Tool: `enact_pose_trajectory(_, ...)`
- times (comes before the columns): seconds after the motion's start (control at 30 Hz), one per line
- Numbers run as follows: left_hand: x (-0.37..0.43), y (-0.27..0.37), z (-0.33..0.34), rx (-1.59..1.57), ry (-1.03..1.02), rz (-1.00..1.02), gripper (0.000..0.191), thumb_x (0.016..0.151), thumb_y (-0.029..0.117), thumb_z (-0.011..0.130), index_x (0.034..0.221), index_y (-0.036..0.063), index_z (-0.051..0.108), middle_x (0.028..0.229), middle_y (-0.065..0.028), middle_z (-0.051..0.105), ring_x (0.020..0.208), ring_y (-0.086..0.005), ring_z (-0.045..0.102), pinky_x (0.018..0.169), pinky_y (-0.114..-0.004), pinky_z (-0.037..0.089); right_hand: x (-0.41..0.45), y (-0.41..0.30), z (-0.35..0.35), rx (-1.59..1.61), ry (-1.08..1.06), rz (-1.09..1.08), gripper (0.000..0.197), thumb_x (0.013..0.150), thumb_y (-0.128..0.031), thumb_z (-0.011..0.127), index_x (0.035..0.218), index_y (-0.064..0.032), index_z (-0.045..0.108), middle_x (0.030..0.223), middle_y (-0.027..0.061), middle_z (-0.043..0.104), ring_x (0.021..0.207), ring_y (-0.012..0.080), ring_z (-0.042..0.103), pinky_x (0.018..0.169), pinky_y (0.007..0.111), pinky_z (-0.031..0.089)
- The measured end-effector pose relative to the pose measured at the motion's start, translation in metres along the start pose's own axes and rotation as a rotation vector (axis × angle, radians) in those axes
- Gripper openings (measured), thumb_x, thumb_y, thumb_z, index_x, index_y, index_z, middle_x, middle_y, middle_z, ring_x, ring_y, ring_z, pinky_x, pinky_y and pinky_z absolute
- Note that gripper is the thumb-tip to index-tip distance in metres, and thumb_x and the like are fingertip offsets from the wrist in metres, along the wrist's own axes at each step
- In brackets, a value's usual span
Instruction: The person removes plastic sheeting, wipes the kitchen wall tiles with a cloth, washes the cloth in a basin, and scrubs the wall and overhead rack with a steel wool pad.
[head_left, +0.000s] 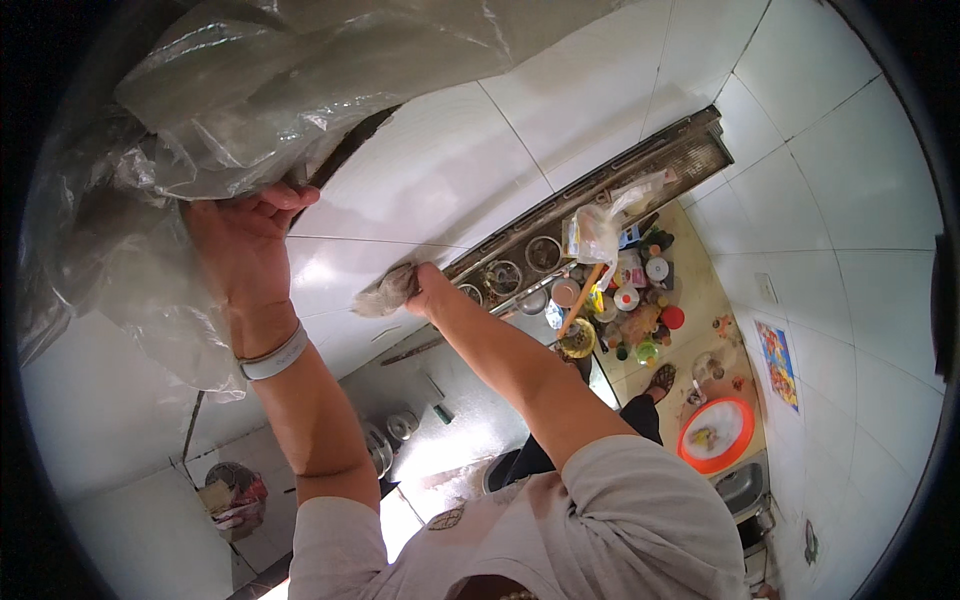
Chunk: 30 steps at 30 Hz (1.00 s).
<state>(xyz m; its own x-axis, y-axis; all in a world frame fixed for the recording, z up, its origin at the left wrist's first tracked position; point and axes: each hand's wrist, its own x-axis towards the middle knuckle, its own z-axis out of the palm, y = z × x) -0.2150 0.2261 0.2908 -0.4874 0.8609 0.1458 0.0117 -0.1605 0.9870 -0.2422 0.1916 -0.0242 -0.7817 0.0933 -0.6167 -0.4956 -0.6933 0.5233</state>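
Note:
My left hand (251, 214) is raised at the left, its fingers at the lower edge of a large clear plastic sheet (300, 82) that hangs overhead. Part of the fingers is hidden by the plastic, so whether they grip it is unclear. Near the middle, my right hand (427, 289) is closed on a grey, dirty cloth (384, 293), which lies against the white tiled wall (405, 187). A dark, grimy metal rack (637, 161) with round holders runs along the wall to the right of my right hand.
Bottles, jars and a yellow strainer (577, 337) crowd the counter below the rack. A plastic bag (598, 232) hangs from the rack. An orange-rimmed basin (747, 420) stands beside a metal sink (741, 484). My sandalled foot (663, 377) is on the counter. Metal pots (402, 425) are lower left.

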Motion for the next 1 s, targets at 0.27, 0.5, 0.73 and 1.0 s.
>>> enact_pose_trajectory(0.27,0.000,-0.002,-0.003,0.063,0.084,0.017,0.040,0.094,0.037,0.030,0.101,0.0028,0.049,0.058,-0.0109,0.058,0.058,-0.0266,0.059,0.067,-0.042,0.051,-0.102,-0.142,0.043,-0.165,-0.079,-0.135,0.033,0.093,-0.024,0.033,0.102,0.0019,0.051,0.103,0.0135,0.057,0.091,0.0219,0.057,0.087,0.040,0.048)
enact_pose_trajectory(0.5,0.000,-0.007,0.009,0.104,0.081,-0.023,0.041,0.095,0.039,0.027,0.097,0.0055,0.050,0.060,-0.0104,0.059,0.060,-0.0247,0.061,0.072,-0.041,0.051,-0.244,-0.250,0.068,-0.288,-0.402,-0.570,0.035,0.091,-0.024,0.038,0.114,0.0017,0.043,0.113,0.0186,0.051,0.106,0.0275,0.051,0.094,0.043,0.043)
enact_pose_trajectory(0.73,-0.026,-0.016,0.019,0.081,0.119,-0.063,0.049,0.089,0.049,0.040,0.092,0.0024,0.055,0.069,-0.0124,0.062,0.065,-0.0247,0.063,0.070,-0.036,0.051,-0.391,-0.226,-0.034,-1.513,-0.224,-1.255,0.042,0.092,-0.028,0.036,0.128,-0.0074,0.038,0.128,0.0155,0.043,0.118,0.0319,0.042,0.100,0.045,0.035)
enact_pose_trajectory(1.0,-0.085,-0.046,0.040,-0.208,0.199,-0.251,0.043,0.089,0.041,0.043,0.103,0.0018,0.051,0.086,-0.0163,0.061,0.077,-0.0256,0.060,0.069,-0.037,0.052,-0.465,-0.224,-0.278,-0.273,-0.019,-0.828,0.037,0.089,-0.026,0.035,0.116,-0.0059,0.051,0.112,0.0137,0.056,0.096,0.0338,0.057,0.072,0.047,0.051)
